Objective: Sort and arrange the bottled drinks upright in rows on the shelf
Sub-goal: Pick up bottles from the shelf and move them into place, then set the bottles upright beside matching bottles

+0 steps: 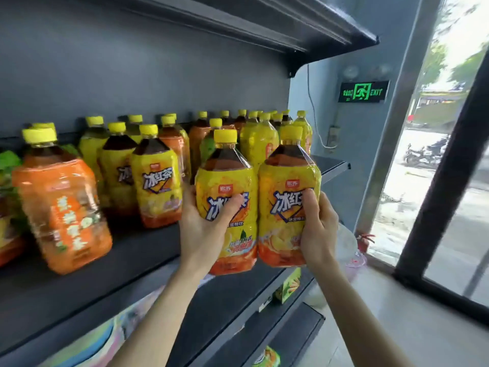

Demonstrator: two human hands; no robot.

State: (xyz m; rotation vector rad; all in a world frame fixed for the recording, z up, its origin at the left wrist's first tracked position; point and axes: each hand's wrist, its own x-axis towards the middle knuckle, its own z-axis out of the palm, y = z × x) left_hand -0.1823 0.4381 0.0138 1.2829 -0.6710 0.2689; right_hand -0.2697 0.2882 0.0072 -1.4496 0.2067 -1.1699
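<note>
My left hand [205, 231] grips a yellow-labelled iced tea bottle [227, 181] with a yellow cap, held upright at the front edge of the dark shelf [137, 250]. Right beside it, my right hand [317, 229] grips a second, identical yellow bottle [287, 178]; the two bottles touch side by side. Behind them on the shelf stand several more yellow bottles [156, 178] and orange-labelled ones, all upright. A large orange-labelled bottle [60, 207] stands at the front left, leaning slightly.
A green-labelled bottle [9, 160] shows at the far left edge. Another shelf [291, 27] hangs overhead. Lower shelves hold packaged goods [288, 284]. To the right are a lit green exit sign [362, 91], a window frame [444, 186] and a red fire extinguisher [363, 242].
</note>
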